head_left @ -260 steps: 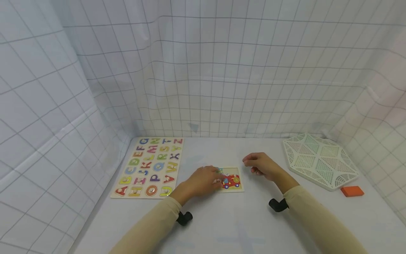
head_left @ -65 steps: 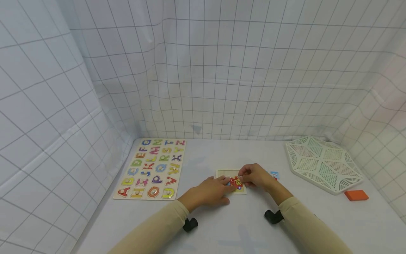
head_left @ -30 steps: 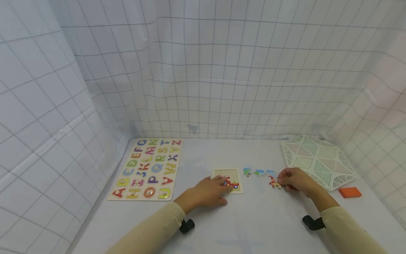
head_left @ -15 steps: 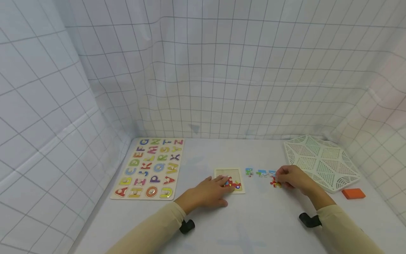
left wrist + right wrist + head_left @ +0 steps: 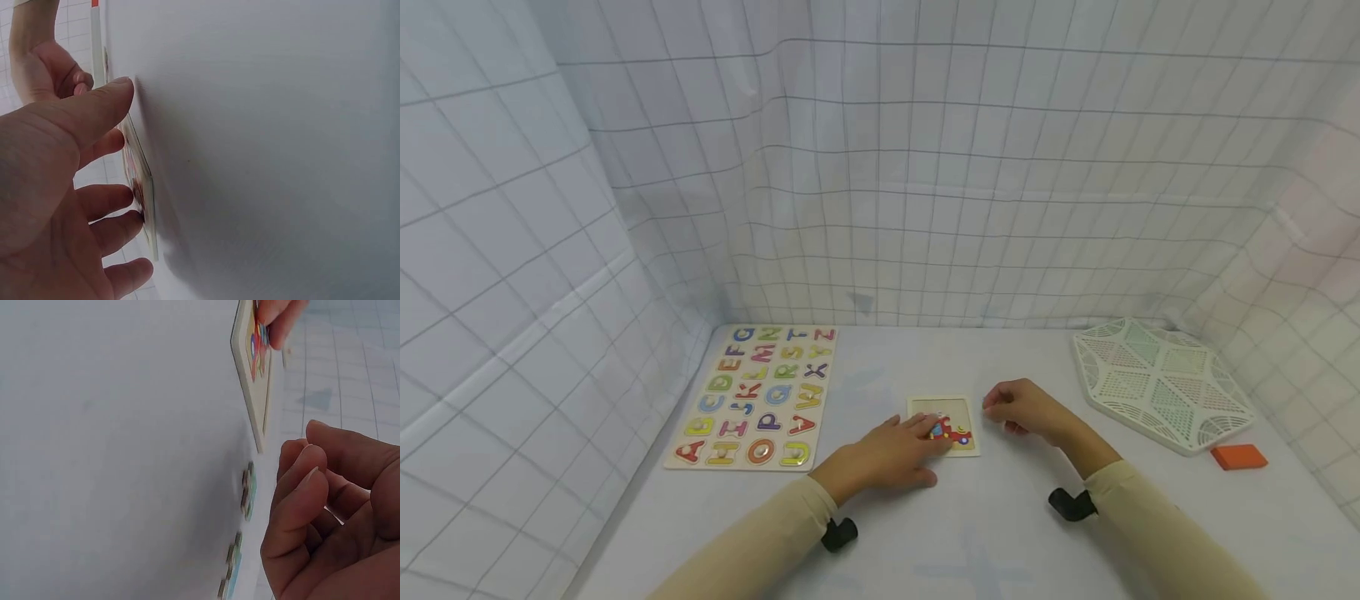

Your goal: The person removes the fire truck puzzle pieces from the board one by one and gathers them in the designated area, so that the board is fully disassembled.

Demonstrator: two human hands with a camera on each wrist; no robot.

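A small wooden jigsaw tray (image 5: 951, 403) lies in the middle of the table. Its upper part shows bare backing, and red car pieces (image 5: 958, 436) sit in its lower part. My left hand (image 5: 887, 455) rests over the tray's left side, its spread fingers touching the picture. Just right of the tray, my right hand (image 5: 1030, 411) hovers with fingers loosely bent; the right wrist view shows nothing between thumb and fingertips. Below it in that view, loose jigsaw pieces (image 5: 249, 491) lie on the table. In the head view the right hand hides them.
At the left stands a letter puzzle board (image 5: 752, 400) with colourful knobbed letters. A white perforated hexagonal panel (image 5: 1165, 383) lies at the back right, an orange block (image 5: 1238, 457) close to its near corner. Grid-patterned cloth (image 5: 880, 208) encloses the back and sides.
Several jigsaw pieces have come out of the tray onto the table to its right. My right hand let go of a red-and-yellow piece there and moved left towards the tray. The left hand stays.
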